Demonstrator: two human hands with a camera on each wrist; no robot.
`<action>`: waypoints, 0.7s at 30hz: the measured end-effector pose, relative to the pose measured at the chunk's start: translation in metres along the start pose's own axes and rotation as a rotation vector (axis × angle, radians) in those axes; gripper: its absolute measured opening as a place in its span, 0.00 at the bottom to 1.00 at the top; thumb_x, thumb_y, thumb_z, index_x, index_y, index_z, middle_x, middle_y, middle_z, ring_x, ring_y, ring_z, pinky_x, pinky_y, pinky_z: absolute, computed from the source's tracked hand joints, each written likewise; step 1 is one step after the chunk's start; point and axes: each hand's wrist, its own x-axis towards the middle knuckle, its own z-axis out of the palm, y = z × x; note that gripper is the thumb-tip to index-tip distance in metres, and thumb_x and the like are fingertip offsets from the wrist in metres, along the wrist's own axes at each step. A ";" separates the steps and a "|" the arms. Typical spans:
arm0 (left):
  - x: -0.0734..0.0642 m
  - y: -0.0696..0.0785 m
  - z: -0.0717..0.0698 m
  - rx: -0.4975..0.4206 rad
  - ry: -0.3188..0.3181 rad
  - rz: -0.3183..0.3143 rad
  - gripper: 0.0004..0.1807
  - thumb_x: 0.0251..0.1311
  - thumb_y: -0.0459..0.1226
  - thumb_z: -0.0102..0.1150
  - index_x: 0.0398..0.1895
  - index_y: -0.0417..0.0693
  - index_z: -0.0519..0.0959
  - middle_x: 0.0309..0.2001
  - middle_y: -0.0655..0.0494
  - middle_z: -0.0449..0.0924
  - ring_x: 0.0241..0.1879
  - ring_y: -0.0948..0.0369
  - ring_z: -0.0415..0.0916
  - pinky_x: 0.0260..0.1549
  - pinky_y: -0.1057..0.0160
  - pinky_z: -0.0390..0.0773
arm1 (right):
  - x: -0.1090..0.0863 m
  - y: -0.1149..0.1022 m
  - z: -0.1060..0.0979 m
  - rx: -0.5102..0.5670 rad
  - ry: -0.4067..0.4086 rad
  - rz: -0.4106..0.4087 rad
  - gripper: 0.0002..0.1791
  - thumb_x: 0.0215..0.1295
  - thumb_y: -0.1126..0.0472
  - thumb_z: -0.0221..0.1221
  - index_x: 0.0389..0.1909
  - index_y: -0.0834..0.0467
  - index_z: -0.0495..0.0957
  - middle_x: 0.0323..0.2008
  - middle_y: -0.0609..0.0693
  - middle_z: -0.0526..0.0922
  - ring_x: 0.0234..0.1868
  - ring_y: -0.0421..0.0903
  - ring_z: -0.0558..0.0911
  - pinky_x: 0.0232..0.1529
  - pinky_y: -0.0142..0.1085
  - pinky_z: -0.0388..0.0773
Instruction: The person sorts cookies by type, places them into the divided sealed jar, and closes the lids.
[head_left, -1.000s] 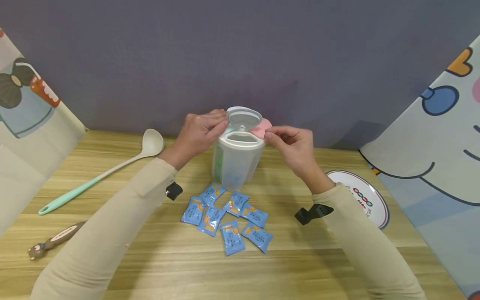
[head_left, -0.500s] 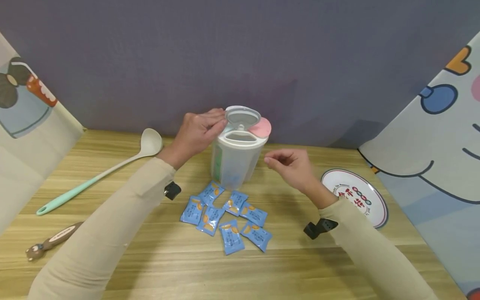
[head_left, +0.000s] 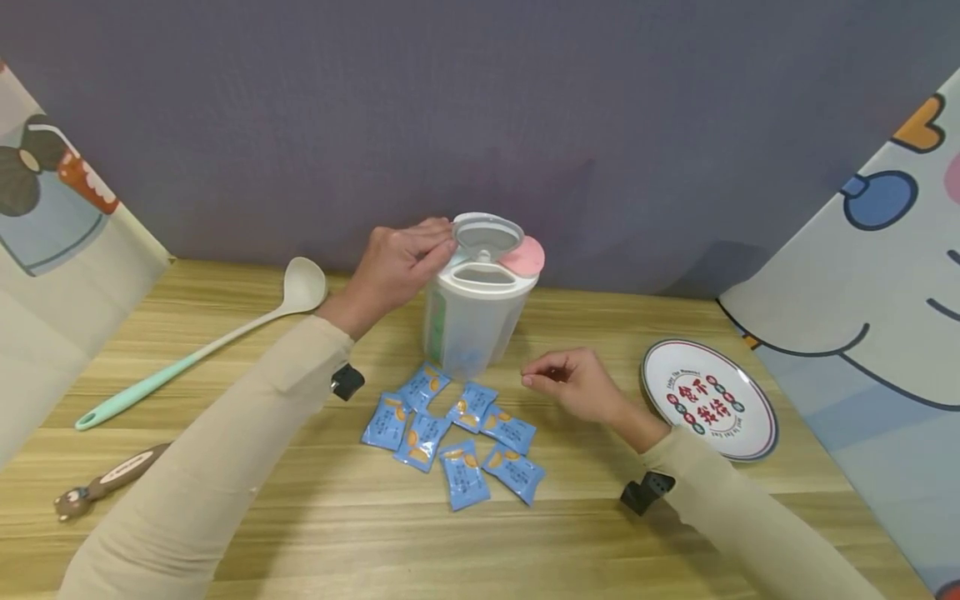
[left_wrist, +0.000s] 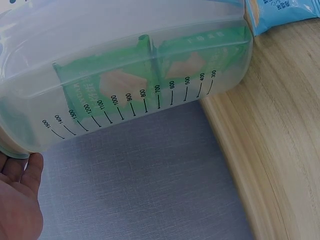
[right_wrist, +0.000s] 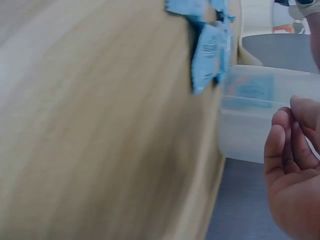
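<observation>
A translucent container [head_left: 480, 329] stands upright at the back of the table. One grey-rimmed flap [head_left: 487, 236] of its lid is raised, and a pink flap [head_left: 525, 256] lies closed beside it. My left hand [head_left: 393, 267] holds the lid's left edge. Through the wall, green packets [left_wrist: 115, 82] show in the left wrist view and a blue packet [right_wrist: 255, 89] in the right wrist view. Several blue packets [head_left: 465, 475] lie in front of the container. To their right, my right hand [head_left: 576, 385] hovers with loosely curled fingers and nothing between them.
A ladle [head_left: 202, 354] with a mint handle lies at the left. Below it is a brown bear-headed stick [head_left: 112, 482], partly behind the left sleeve. A white plate [head_left: 708, 400] with red lettering sits at the right. A grey panel [head_left: 480, 108] rises behind the container.
My right hand has left the pink flap, now closed, and moved down toward the table, right of the blue packets. The left hand stays at the lid.
</observation>
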 end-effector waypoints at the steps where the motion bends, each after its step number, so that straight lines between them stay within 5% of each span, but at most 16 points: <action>1: 0.000 0.000 0.000 -0.004 0.000 -0.002 0.11 0.62 0.35 0.58 0.45 0.40 0.83 0.47 0.48 0.80 0.52 0.53 0.76 0.55 0.63 0.72 | -0.002 0.006 0.001 0.010 -0.013 0.002 0.03 0.54 0.79 0.62 0.30 0.73 0.81 0.27 0.59 0.84 0.25 0.45 0.80 0.24 0.31 0.79; 8: 0.000 -0.001 0.001 -0.004 0.006 0.007 0.11 0.62 0.34 0.58 0.44 0.39 0.83 0.46 0.48 0.80 0.52 0.53 0.77 0.55 0.63 0.72 | -0.014 0.044 0.005 0.067 -0.110 0.053 0.04 0.55 0.74 0.64 0.32 0.69 0.83 0.30 0.57 0.85 0.28 0.42 0.81 0.27 0.29 0.78; 21: 0.000 -0.002 0.002 -0.010 0.014 0.011 0.11 0.62 0.34 0.58 0.44 0.39 0.83 0.46 0.48 0.81 0.51 0.53 0.77 0.55 0.64 0.72 | -0.024 0.061 0.006 0.063 -0.194 0.120 0.06 0.52 0.74 0.66 0.33 0.69 0.83 0.30 0.57 0.85 0.31 0.43 0.82 0.32 0.31 0.80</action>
